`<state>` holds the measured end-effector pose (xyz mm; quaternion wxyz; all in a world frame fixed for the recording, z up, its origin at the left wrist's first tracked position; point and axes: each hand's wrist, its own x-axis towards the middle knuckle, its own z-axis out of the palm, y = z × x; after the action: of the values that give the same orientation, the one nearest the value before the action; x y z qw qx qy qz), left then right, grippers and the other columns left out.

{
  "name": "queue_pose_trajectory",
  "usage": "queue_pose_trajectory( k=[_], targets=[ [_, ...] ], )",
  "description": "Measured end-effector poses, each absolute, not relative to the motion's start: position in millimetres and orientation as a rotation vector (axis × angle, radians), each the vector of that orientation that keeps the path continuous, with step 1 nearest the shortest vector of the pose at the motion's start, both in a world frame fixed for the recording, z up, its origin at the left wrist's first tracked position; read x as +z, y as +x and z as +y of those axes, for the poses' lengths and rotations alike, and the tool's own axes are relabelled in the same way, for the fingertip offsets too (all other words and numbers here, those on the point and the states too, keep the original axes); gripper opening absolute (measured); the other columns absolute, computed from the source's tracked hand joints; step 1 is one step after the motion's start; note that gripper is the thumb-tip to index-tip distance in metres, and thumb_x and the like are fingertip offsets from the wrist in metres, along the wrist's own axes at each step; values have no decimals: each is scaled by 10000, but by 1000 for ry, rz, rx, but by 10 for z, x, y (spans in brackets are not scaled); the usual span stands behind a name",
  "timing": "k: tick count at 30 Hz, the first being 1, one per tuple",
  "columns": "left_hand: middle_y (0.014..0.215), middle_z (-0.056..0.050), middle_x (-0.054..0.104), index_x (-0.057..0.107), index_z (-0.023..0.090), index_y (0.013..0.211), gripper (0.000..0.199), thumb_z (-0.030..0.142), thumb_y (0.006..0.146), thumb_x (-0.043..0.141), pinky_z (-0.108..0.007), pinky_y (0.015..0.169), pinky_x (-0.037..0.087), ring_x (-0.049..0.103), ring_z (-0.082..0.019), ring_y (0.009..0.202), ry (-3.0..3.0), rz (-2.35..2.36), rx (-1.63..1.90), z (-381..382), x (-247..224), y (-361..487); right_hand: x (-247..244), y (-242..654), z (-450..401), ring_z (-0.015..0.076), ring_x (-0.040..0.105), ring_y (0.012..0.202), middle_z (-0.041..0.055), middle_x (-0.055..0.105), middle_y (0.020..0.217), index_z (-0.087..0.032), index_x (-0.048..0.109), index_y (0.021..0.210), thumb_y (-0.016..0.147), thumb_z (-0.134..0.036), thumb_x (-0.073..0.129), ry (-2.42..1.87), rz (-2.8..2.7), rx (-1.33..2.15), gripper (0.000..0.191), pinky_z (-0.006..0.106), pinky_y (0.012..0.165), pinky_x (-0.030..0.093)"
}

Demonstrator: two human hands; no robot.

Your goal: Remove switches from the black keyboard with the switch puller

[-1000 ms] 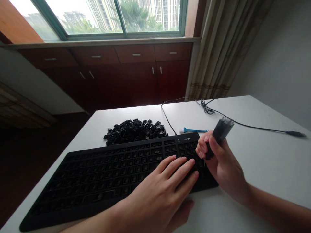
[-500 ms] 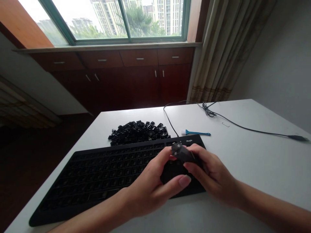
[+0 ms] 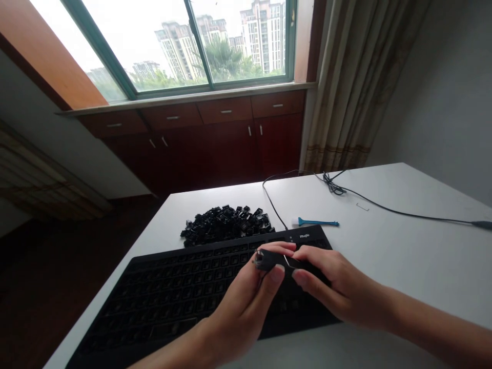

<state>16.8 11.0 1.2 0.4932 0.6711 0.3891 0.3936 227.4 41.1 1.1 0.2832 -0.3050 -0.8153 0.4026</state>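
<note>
white desk (image 3: 423, 266) — blue brush (image 3: 317, 222) | looped black cable (image 3: 384, 208) | beige curtain (image 3: 348, 87) — wooden cabinets (image 3: 226, 148)

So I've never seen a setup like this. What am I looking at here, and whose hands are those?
There's no machine here. These are a person's own bare hands, filmed by one camera worn on their head, looking forward and down. The left hand and right hand together hold a small black tool with a thin metal wire. Below them lies a black keyboard with its keycaps off, on a white table. Beyond it are a heap of black keycaps, a blue brush and a black cable.
</note>
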Motion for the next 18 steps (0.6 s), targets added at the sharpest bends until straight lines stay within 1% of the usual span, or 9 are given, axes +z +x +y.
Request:
queue_pose_trajectory(
  k=[2, 4, 7, 10, 13, 15, 18],
  targets=[
    [1382, -3, 525, 541, 289, 1241, 274, 317, 1012, 395, -254, 1137, 337, 461, -143, 1300, 1618, 937, 953, 106, -1, 161, 26, 2287, 408, 170, 622, 1018, 59, 666, 1138, -222, 541, 1231, 970, -259, 480, -762, -2217, 1098, 270, 286, 877, 486],
    [1384, -12, 529, 538, 283, 1250, 282, 323, 1011, 394, -269, 1138, 343, 471, -153, 1297, 1607, 937, 939, 113, -17, 161, 40, 2268, 404, 184, 612, 1079, 74, 645, 1218, -230, 497, 1304, 983, -258, 447, -747, -2231, 1115, 327, 309, 911, 488],
    [1373, -27, 546, 526, 268, 1276, 305, 342, 1007, 401, -292, 1138, 352, 488, -170, 1289, 1561, 977, 921, 138, -34, 173, 56, 2197, 384, 211, 603, 1133, 102, 627, 1276, -210, 453, 1367, 992, -279, 420, -844, -2199, 1130, 383, 353, 948, 490],
    [1358, -51, 562, 545, 232, 1262, 325, 368, 1003, 402, -310, 1133, 360, 491, -192, 1289, 1534, 1033, 905, 166, -30, 192, 66, 2138, 356, 233, 566, 1208, 114, 600, 1326, -210, 440, 1396, 998, -280, 400, -890, -2141, 1145, 406, 387, 1005, 461],
    [1408, -64, 519, 544, 218, 1262, 337, 372, 1006, 387, -339, 1144, 348, 468, -207, 1311, 1557, 1028, 883, 172, -10, 201, 44, 2144, 339, 232, 577, 1196, 111, 602, 1324, -217, 460, 1374, 995, -262, 404, -829, -2113, 1170, 385, 382, 983, 479],
    [1429, -63, 495, 525, 229, 1278, 335, 361, 1009, 377, -355, 1154, 336, 455, -204, 1322, 1591, 1001, 879, 163, -5, 199, 11, 2176, 338, 220, 588, 1176, 98, 618, 1300, -224, 464, 1357, 986, -248, 430, -803, -2110, 1170, 374, 368, 982, 481],
    [1434, -52, 481, 508, 264, 1272, 306, 340, 1014, 362, -364, 1154, 337, 456, -194, 1321, 1650, 972, 872, 150, -38, 185, -27, 2226, 349, 188, 584, 1178, 59, 617, 1303, -274, 431, 1381, 973, -219, 462, -752, -2076, 1163, 413, 332, 1005, 461]
  ],
)
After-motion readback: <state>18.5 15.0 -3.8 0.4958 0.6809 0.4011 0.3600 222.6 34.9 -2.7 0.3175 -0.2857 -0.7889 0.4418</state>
